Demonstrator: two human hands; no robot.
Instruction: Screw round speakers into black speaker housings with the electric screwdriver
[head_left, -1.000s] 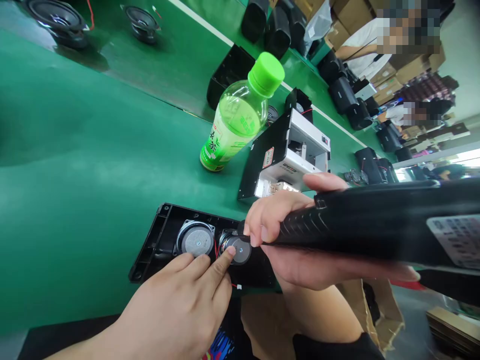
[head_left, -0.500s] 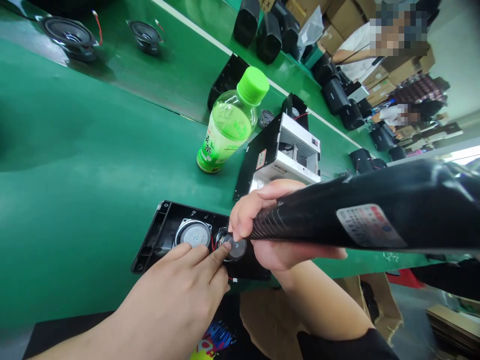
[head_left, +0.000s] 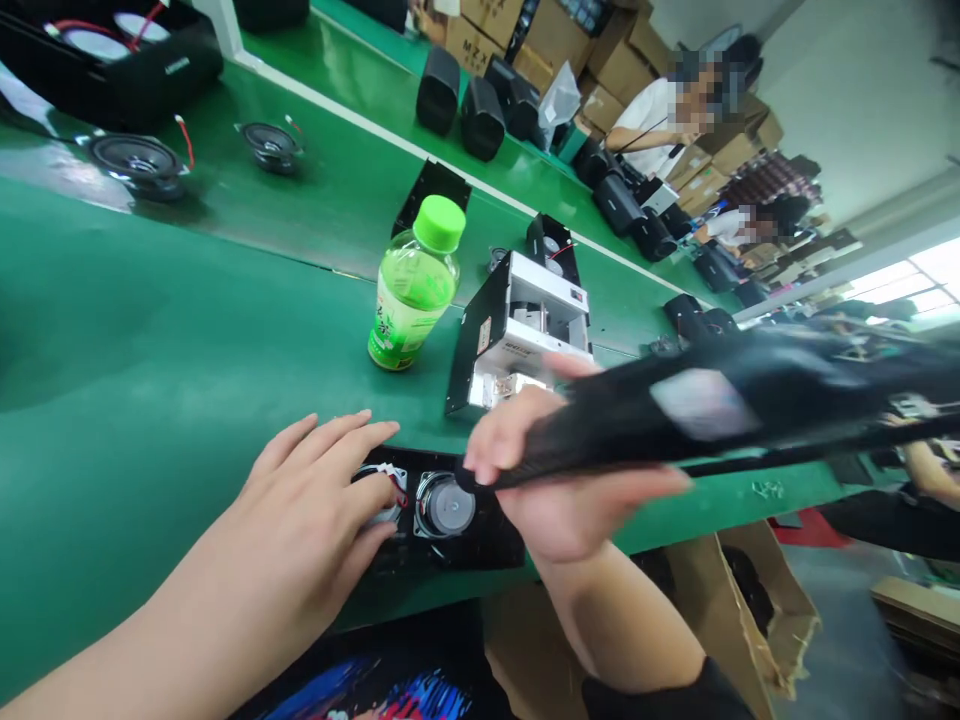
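My right hand (head_left: pixel 559 500) is wrapped round a black electric screwdriver (head_left: pixel 637 405), blurred by motion, with a pale label on its body. Below it lies a black speaker panel (head_left: pixel 496 535) holding two round drivers. The right driver (head_left: pixel 451 505) shows its grey magnet face up. Over the panel's left end my left hand (head_left: pixel 311 510) spreads its fingers, covering most of the left driver (head_left: pixel 388 514) and its red wire (head_left: pixel 403 492). Whether those fingertips touch the driver I cannot tell. The screwdriver's tip is hidden.
Behind the panel stand a green-capped drink bottle (head_left: pixel 412 290) and a white-and-black machine (head_left: pixel 517 325). Loose speaker drivers (head_left: pixel 139 160) lie at the far left. Black speaker housings (head_left: pixel 480 118) line the back. Open cardboard (head_left: pixel 750 600) stands below the table's right edge. Other people sit farther back.
My left hand has lifted off the right driver and moved left, fingers spreading. The screwdriver remains in my right hand, blurred. The view has shifted, showing more at the left.
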